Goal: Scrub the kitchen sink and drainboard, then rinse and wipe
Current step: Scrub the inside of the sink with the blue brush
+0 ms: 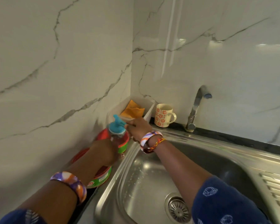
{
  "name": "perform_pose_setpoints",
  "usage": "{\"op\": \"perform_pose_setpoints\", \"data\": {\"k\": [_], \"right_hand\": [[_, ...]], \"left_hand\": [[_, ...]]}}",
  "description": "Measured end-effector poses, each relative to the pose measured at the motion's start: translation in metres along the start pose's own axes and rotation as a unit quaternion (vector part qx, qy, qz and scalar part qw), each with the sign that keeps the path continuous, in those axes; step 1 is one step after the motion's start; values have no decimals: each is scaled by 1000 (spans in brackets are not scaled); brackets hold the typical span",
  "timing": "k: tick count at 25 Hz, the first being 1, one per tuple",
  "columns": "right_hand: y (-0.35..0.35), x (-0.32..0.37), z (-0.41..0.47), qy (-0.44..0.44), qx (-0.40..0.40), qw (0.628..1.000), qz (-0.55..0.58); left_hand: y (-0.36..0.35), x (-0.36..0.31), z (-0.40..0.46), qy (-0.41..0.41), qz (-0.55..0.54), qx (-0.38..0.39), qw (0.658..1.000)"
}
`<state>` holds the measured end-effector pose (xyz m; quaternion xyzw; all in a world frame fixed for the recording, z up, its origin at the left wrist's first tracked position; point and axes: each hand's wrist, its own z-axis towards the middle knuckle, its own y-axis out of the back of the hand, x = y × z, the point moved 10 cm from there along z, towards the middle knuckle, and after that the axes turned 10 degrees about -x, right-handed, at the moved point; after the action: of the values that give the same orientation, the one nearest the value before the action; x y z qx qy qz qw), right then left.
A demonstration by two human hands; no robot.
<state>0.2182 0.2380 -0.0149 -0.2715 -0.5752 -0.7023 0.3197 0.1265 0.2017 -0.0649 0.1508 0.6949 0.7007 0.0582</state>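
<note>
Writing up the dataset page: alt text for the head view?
A person's left hand grips a bottle with a blue pump top beside a steel sink, while the right hand reaches at the pump. A patterned mug and tap stand behind.

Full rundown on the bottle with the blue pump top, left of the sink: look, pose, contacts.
The clear plastic bottle with the blue pump top stands roughly upright on the counter, left of the stainless steel sink and before the white plastic caddy. Its see-through body looks reddish; a green and red tub sits right behind it. The left hand wraps the body in a closed grip. The right hand reaches the pump nozzle, fingers at its tip. Contents level cannot be told.
</note>
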Motion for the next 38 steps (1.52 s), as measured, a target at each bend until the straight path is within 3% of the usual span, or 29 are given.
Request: {"op": "perform_pose_setpoints", "data": {"k": [3,5,7,10,14,17,21,23,27,33,36,38], "right_hand": [[74,-50,-27,-108,-46,973,200],[121,-94,-50,-178,-75,952,239],[170,-153,-71,-257,-138,938,189],[235,-232,-98,-355,-252,900,25],[246,-258,-104,-385,-358,842,-122],[172,-223,-61,-331,-313,883,-114],[53,-160,10,-215,-157,962,-57],[39,-150,26,-188,-87,976,-74],[125,-205,-10,-203,-150,955,-157],[301,-301,-110,-406,-254,860,-179],[296,-280,-107,-403,-288,846,-198],[242,-246,-81,-358,-275,869,-204]], "left_hand": [[13,-6,12,30,-15,-37,999],[29,-32,25,13,-14,-104,994],[26,-69,33,-28,-12,-88,996],[-5,-97,45,-50,24,-20,998],[-27,-90,56,-29,62,-25,997],[-40,-84,58,-28,52,-46,997],[-46,-77,61,-37,42,-65,996],[-43,-75,62,-46,56,-71,995],[-33,-76,58,-50,88,-85,991],[-31,-79,54,-55,105,-89,989],[-31,-82,53,-56,94,-93,990],[-33,-80,55,-51,81,-99,991]]}}
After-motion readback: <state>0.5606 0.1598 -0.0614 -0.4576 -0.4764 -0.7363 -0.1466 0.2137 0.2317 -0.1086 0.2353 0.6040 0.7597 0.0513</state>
